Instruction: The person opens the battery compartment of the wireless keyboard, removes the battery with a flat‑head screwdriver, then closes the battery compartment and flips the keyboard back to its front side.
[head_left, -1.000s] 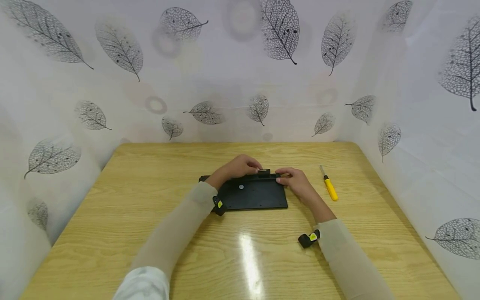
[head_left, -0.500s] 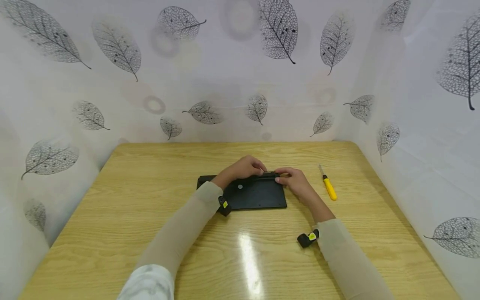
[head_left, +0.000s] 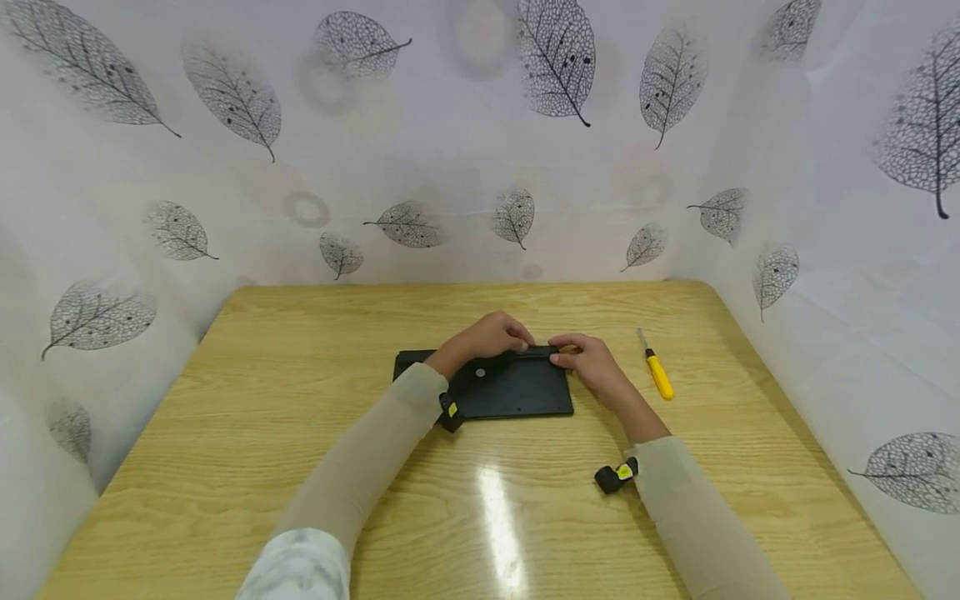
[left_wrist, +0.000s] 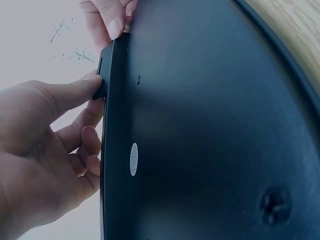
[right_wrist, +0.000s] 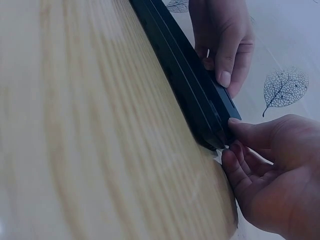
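A black keyboard (head_left: 517,393) lies underside up on the wooden table, with a raised ridge along its far edge and a small round sticker. Near the ridge's right end sits a black battery cover (left_wrist: 104,67), its edge standing slightly proud in the left wrist view. My left hand (head_left: 491,335) pinches this cover, thumb on its edge and fingers behind the ridge. At the keyboard's far right corner, my right hand (head_left: 592,362) grips the end of the ridge between thumb and fingers. The cover's fit underneath is hidden.
A screwdriver (head_left: 659,375) with a yellow handle lies on the table (head_left: 315,375) to the right of the keyboard. A white curtain (head_left: 420,158) printed with leaves surrounds the table at the back and sides.
The battery cover, raised above the open slot in the ridge a second ago, has come down onto it. My left hand moved slightly right with it; my right hand stayed put.
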